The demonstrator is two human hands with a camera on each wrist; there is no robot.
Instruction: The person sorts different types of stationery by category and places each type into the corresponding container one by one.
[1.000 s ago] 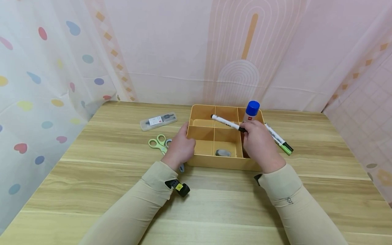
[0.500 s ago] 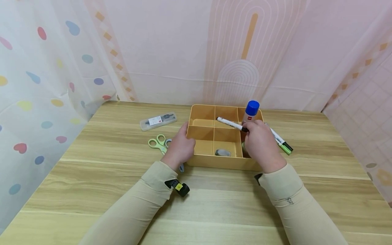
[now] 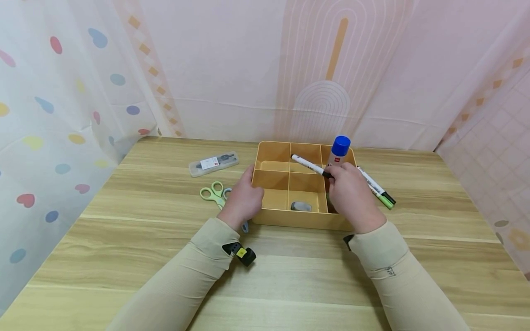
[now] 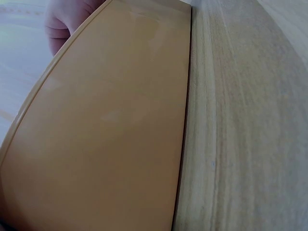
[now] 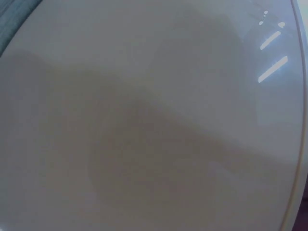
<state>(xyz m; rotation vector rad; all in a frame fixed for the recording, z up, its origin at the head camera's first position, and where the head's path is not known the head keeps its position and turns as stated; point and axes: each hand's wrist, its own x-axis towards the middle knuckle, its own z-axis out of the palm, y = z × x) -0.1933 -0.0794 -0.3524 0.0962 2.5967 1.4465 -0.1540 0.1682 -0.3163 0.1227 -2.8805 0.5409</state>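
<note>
In the head view a yellow-orange divided organizer box (image 3: 302,222) stands on the table. My left hand (image 3: 242,198) grips its left wall, thumb over the rim; the left wrist view shows part of the hand (image 4: 72,21) past the rim of the box wall (image 4: 106,115). My right hand (image 3: 354,195) pinches a white marker (image 3: 307,164) by its black end, slantwise above the box. A glue stick (image 3: 341,147) with a blue cap stands in the back right compartment. A grey oval object (image 3: 301,206) lies in the front middle compartment. My right hand hides much of the front right one.
Two more markers (image 3: 377,189), with black and green caps, lie right of the box. Left of it are green scissors (image 3: 213,194), a partly hidden blue-handled tool (image 3: 245,226) and a clear case (image 3: 214,163) holding a compass. A patterned curtain (image 3: 232,69) hangs behind.
The marker's far end shifted slightly right, then tipped up a little, with small motion of my right hand. My left hand and the box have stayed put.
</note>
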